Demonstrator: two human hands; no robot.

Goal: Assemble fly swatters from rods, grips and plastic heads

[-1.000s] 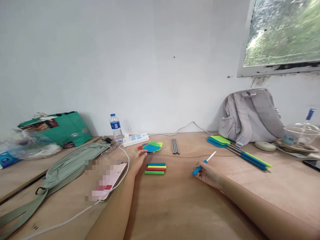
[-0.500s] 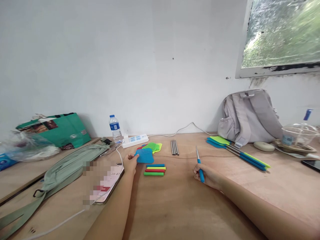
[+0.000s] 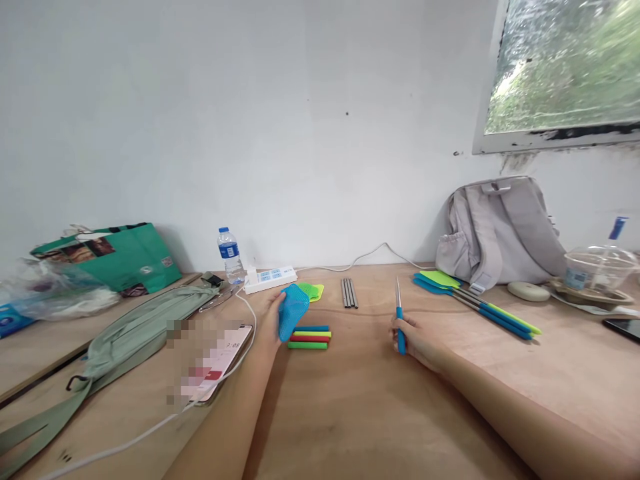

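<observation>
My left hand (image 3: 274, 313) is closed on a blue mesh fly swatter head (image 3: 294, 311), held tilted above the table. Behind it lie green and yellow swatter heads (image 3: 313, 291). My right hand (image 3: 409, 337) grips a metal rod with a blue handle (image 3: 401, 333), its bare tip (image 3: 398, 288) pointing up and away from me. Between the hands, blue, yellow, red and green handle tubes (image 3: 309, 338) lie in a stack of rows. Farther back, several bare metal rods (image 3: 349, 293) rest side by side. To the right are assembled fly swatters (image 3: 480, 307) with blue and yellow heads.
A phone (image 3: 220, 363) with a white cable lies left of my left arm. Beyond are a power strip (image 3: 270, 279), a water bottle (image 3: 231, 257), a green strap bag (image 3: 145, 330) and a green shopping bag (image 3: 145, 257). A grey backpack (image 3: 500, 233) and a plastic cup (image 3: 595, 270) stand at right.
My left hand has lifted the blue swatter head toward me and turned it from flat to tilted. The rod in my right hand now points more upright.
</observation>
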